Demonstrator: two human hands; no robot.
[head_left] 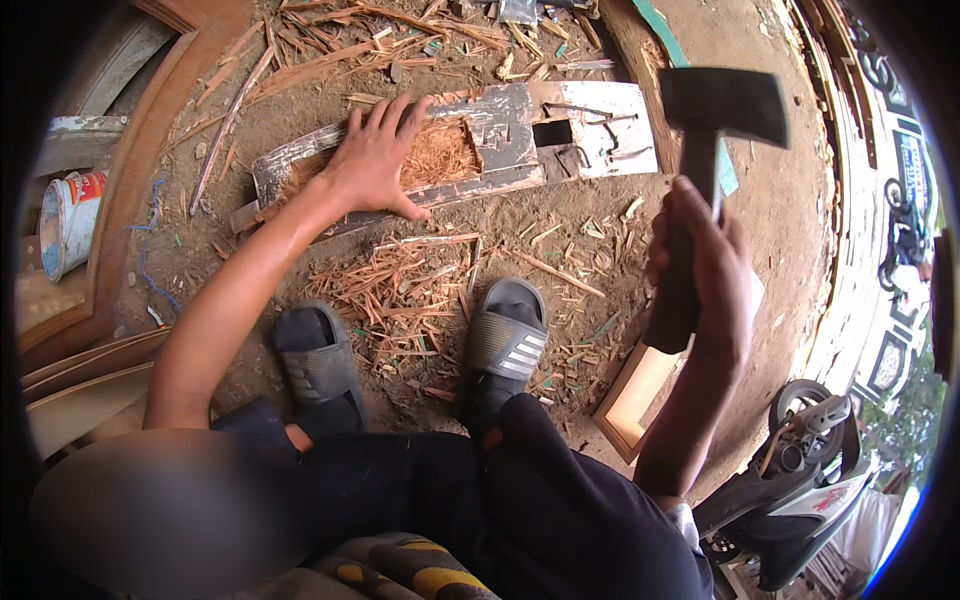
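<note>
A weathered wooden plank [505, 125] with flaking grey and white paint lies across the ground ahead of my feet. Its left half has a rough hollow of splintered fibres, and a dark rectangular hole pierces it farther right. My left hand [375, 160] rests over the hollowed part, fingers spread toward the far edge and thumb at the near edge. On the right, my right hand [705, 255] is closed around the black handle of a hatchet [735, 105]. The hatchet head is raised, its dark outline slightly blurred, beside the plank's right end.
Wood chips [385, 290] litter the dirt around my sandals [505, 335]. Bent nails [590, 110] lie on or stick from the plank's right end. A wooden frame [125, 180] and a paint bucket [75, 225] stand left. At right are a small wooden frame [630, 400] and a motorcycle [800, 490].
</note>
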